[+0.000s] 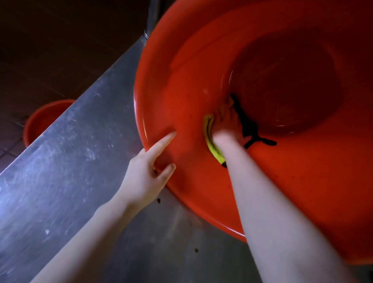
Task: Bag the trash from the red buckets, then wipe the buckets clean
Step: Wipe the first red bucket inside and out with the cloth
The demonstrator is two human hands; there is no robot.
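A second red bucket (43, 118) sits on the floor beyond the steel table's (73, 157) left edge. The left hand (144, 180) grips the rim of the big red bucket (307, 189), which is tilted at the table's right, with forefinger and thumb spread. Inside it, the right hand (224, 126) presses a yellow cloth (211, 142); its fingers are blurred, so I cannot tell their state.

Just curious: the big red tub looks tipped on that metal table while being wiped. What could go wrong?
The large red plastic bucket seems steadied only by the left hand at its rim; it might slip on the steel table while the right hand pushes the yellow-and-black cloth. Dark crumbs there could re-soil it.
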